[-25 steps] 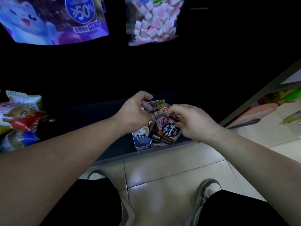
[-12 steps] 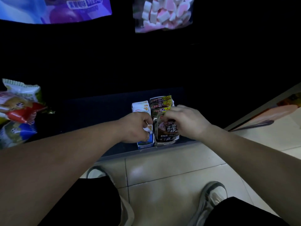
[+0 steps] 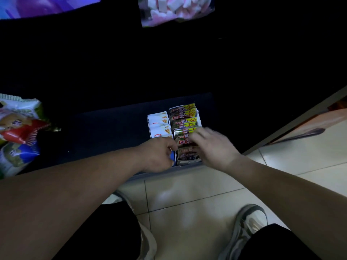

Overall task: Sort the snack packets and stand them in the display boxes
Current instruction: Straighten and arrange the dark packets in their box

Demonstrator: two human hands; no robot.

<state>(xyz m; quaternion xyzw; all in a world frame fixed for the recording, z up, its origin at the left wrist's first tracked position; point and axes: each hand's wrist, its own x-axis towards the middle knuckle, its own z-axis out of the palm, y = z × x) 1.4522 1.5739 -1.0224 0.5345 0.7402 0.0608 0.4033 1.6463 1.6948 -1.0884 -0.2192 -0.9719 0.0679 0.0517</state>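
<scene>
At nine o'clock, on the far left of the dark shelf [image 3: 105, 132], some big snack bags [image 3: 17, 132] lie in a pile, one with red on it and one with blue. In the middle, near the shelf's front edge, two display boxes stand side by side and touch. The left box [image 3: 159, 124] holds white packets standing in a row. The left hand [image 3: 159, 156] sits at the front of this box with its fingers curled in like a fist, but I cannot tell if it is holding anything. The right box [image 3: 185, 117] holds dark packets [image 3: 185, 121] with yellow tops, standing one behind the other. The right hand [image 3: 214, 145] is a bit blurry and rests on the front packets, fingers bent down on their tops; I cannot tell if it grips one. At six o'clock are pale floor tiles [image 3: 187, 192] and two shoes. At twelve o'clock hangs a bag of pink and white sweets [image 3: 174, 8].
</scene>
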